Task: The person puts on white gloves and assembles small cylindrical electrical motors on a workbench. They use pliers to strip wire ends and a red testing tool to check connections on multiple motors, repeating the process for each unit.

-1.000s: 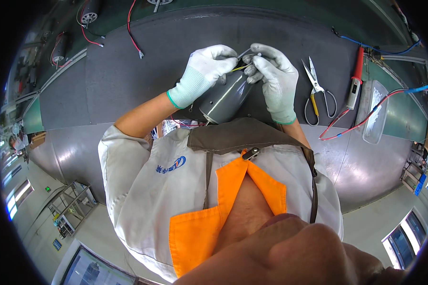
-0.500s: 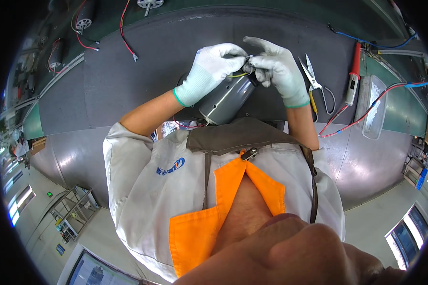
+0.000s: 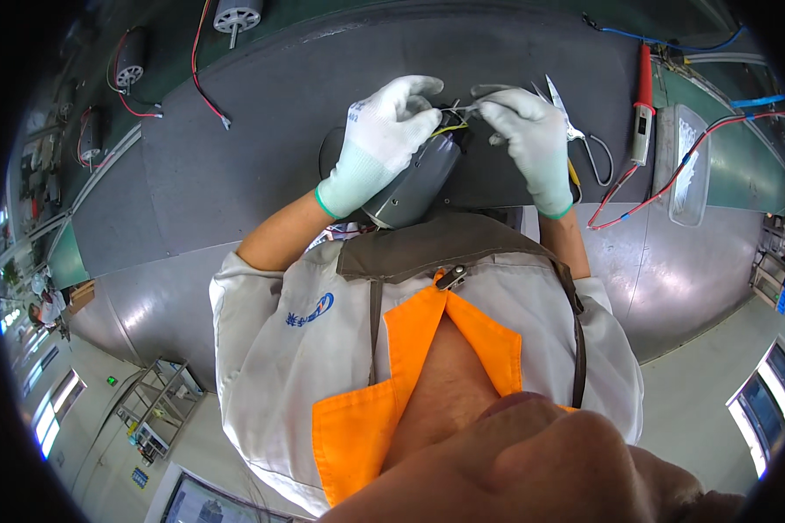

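Note:
A grey cylindrical motor [image 3: 412, 185] lies tilted at the bench's near edge, in front of my chest. Thin wires, one of them yellow-green [image 3: 449, 129], come out of its far end. My left hand [image 3: 384, 131], in a white glove with a green cuff, is above the motor with thumb and forefinger closed on a thin wire end. My right hand [image 3: 529, 144], gloved alike, pinches a thin wire just across from it. The fingertips partly hide the wire ends. Scissors [image 3: 571, 131] lie just beyond my right hand, which covers part of them.
Right of the scissors are a red-handled corded tool [image 3: 644, 105] and a clear plastic tray [image 3: 691, 166]. Red and blue cables [image 3: 672, 185] run near them. Other motors [image 3: 237, 16] with red and black leads [image 3: 202, 87] stand at the far left, over the dark bench mat [image 3: 262, 113].
My hands have drawn slightly apart, the right one moving right and now overlapping the scissors. The wires between them show more. The whole view has shifted a little.

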Available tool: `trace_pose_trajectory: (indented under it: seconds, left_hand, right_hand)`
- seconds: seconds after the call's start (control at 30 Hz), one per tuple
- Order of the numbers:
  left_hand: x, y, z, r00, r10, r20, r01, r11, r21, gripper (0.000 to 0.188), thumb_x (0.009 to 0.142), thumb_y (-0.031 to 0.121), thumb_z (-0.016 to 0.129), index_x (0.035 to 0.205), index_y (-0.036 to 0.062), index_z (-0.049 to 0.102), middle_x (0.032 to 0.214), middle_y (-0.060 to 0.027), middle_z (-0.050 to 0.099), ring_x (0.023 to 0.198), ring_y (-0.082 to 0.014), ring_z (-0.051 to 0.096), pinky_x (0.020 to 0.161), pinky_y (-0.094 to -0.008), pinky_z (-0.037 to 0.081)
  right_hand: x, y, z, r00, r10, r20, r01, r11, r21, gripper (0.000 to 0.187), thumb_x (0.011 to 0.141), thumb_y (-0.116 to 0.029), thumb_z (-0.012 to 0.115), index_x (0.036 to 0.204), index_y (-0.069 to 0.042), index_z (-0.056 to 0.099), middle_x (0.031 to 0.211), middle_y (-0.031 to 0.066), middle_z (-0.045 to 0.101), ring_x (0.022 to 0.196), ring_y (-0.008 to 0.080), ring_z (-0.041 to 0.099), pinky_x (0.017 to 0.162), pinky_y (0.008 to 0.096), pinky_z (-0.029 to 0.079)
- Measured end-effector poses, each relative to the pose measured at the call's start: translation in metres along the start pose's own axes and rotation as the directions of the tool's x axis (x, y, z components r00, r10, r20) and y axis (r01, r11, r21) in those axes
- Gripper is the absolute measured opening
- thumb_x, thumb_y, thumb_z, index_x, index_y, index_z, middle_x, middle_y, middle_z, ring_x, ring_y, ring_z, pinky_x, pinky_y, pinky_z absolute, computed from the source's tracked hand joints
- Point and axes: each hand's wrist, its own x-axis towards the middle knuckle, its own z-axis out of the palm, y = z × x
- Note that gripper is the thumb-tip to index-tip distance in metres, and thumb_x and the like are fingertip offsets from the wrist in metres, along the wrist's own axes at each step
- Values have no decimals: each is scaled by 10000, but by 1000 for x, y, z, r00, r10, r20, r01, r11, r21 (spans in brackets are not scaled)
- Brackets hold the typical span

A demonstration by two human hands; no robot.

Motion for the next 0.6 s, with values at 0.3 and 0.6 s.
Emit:
trace_pose_trajectory:
  seconds: [0.3, 0.6]
  left_hand:
    - [-8, 0, 13, 845, 525, 100, -488, 682, 545, 118, 874, 79, 733, 979, 28, 724, 860, -111, 691, 680, -230, 669, 604, -326, 520]
    - [10, 6, 0, 690, 493, 529, -704, 288, 649, 60, 877, 142, 653, 870, 120, 598, 620, -55, 588, 554, -270, 642, 496, -406, 485]
  right_hand:
    - [47, 48, -2, 990, -19, -139, 28, 998, 64, 130, 927, -37, 674, 979, 47, 759, 927, 100, 745, 779, 102, 700, 616, 227, 572]
    - [8, 7, -3, 955, 59, 291, -237, 740, 629, 269, 1021, -185, 573, 1044, 55, 692, 702, 66, 617, 545, 115, 562, 486, 234, 448]
